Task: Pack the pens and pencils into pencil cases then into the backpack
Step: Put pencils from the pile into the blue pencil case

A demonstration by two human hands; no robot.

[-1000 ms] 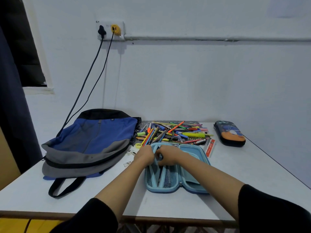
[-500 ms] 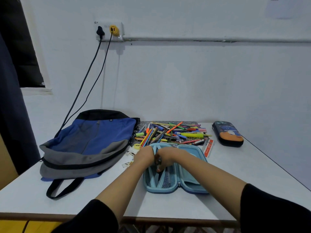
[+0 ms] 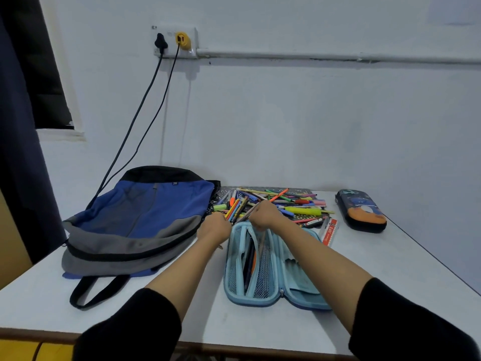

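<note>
Just pulled off blue case [image 3: 265, 272], mid desk [image 3: 390, 269] near front edge, back at pen pile [image 3: 286, 201] by far edge. Right hand [image 3: 263, 214] grips 1 dark pen [image 3: 246, 214]; left hand [image 3: 214, 226] curled, can't tell if holding. Means next batch, loads left.

We see a blue-and-grey fabric backpack [image 3: 145, 220] flat at left, coloured pens and pencils [image 3: 286, 204] heaped behind an open light-blue pencil case [image 3: 270, 269], a closed dark printed pencil case [image 3: 360, 211] far right.
</note>
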